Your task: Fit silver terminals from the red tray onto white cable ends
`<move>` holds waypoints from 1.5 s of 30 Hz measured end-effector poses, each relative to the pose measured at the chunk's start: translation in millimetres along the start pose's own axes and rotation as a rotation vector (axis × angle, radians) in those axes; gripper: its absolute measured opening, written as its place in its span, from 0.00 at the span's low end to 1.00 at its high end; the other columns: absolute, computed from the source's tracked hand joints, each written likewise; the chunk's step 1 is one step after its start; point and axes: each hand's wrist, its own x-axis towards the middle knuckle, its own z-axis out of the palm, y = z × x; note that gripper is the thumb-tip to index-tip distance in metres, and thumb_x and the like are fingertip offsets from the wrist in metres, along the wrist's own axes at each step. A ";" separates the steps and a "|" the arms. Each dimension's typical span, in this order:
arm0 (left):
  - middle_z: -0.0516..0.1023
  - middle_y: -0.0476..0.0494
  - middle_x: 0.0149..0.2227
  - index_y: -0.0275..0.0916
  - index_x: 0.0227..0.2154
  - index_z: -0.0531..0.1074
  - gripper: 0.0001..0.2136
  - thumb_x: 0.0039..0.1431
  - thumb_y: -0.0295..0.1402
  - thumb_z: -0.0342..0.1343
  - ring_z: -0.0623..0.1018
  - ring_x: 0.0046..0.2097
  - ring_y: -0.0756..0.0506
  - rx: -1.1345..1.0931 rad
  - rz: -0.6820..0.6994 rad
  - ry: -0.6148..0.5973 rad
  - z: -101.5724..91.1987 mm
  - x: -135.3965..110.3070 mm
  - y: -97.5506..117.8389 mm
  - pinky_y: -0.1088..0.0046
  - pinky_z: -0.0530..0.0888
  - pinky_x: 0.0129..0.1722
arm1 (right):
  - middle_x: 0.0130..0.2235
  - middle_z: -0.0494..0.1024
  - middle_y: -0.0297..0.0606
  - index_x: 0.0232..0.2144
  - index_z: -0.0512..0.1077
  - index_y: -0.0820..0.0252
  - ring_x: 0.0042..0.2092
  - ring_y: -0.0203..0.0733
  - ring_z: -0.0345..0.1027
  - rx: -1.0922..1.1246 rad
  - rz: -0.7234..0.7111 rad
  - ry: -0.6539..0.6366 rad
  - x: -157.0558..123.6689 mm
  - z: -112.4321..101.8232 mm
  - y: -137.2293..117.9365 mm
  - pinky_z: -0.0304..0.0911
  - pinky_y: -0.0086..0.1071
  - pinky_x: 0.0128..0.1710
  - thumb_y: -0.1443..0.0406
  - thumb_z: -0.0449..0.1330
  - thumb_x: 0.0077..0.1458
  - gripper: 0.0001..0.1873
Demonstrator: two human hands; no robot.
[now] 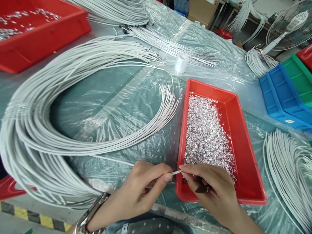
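My left hand (138, 188) is closed in a pinch on the end of a thin white wire (175, 172) near the table's front edge. My right hand (209, 188) is closed too, its fingertips pinched at the wire's tip over the near corner of a red tray (243, 143). What those fingertips hold is too small to name. The tray is filled with small silver metal pieces (207, 133). A large looped bundle of white wires (36, 130) curves across the table to the left, its free ends fanning out beside the tray.
A second red tray (44, 39) with silver pieces sits at the back left. More white wire bundles (287, 169) lie right and at the back. A tape roll (181, 62), blue bins (282, 94), a green bin and a fan (290, 26) stand beyond. Clear plastic sheeting covers the table.
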 end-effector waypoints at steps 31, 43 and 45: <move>0.75 0.44 0.31 0.36 0.42 0.69 0.09 0.66 0.26 0.44 0.74 0.30 0.48 0.142 0.206 -0.094 0.6 2.5 -4.9 0.73 0.66 0.27 | 0.39 0.80 0.32 0.41 0.63 0.53 0.38 0.40 0.75 -0.160 0.138 -0.393 -2.0 -19.5 -9.7 0.64 0.32 0.34 0.76 0.51 0.52 0.17; 0.74 0.47 0.29 0.37 0.41 0.70 0.07 0.65 0.26 0.47 0.72 0.27 0.50 0.009 0.128 -0.162 -3.8 6.7 -1.9 0.74 0.63 0.26 | 0.38 0.78 0.29 0.43 0.64 0.50 0.39 0.37 0.72 -0.030 0.228 -0.520 0.4 -28.0 -5.0 0.61 0.29 0.36 0.76 0.53 0.55 0.18; 0.75 0.47 0.29 0.37 0.41 0.70 0.08 0.66 0.26 0.46 0.72 0.27 0.50 0.006 0.125 -0.168 -4.4 6.6 -1.7 0.74 0.63 0.26 | 0.36 0.77 0.29 0.42 0.65 0.51 0.38 0.36 0.71 -0.033 0.220 -0.524 2.7 -27.6 -4.1 0.60 0.29 0.35 0.76 0.51 0.55 0.17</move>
